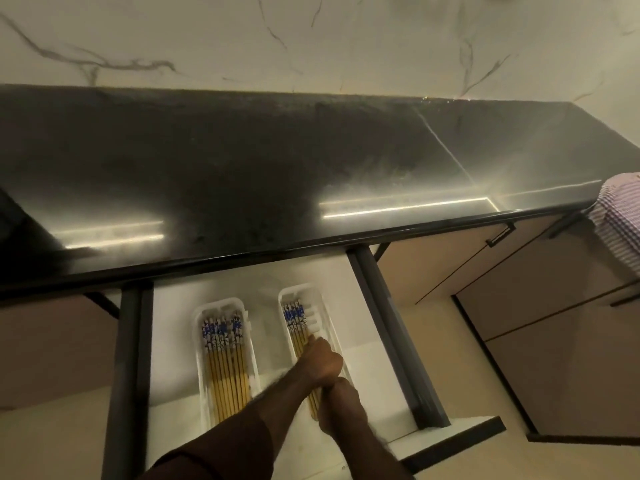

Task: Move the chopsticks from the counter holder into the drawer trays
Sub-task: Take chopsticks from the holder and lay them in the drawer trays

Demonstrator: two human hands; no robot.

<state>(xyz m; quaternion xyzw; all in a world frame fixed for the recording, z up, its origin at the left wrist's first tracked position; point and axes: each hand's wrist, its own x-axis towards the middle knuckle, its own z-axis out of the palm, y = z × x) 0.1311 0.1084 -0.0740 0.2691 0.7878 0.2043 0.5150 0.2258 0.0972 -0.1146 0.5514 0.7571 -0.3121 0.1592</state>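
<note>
Open drawer [363, 306] under black counter [242, 168], striped cloth [620, 220] at rt edge; left tray [199, 341] full of chopsticks [225, 368]; both hands over right tray [325, 306], left hand [320, 362] curled on its sticks [298, 337], right hand [337, 407] grip unclear, hiding tray's near end.

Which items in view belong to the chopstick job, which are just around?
Job:
- left tray with chopsticks
- right tray, chopsticks in it
- open drawer
- left hand and right hand, both over the right tray's chopsticks

Around:
- black counter, no holder in view
- checked cloth at its right end
- closed cabinet fronts
</note>
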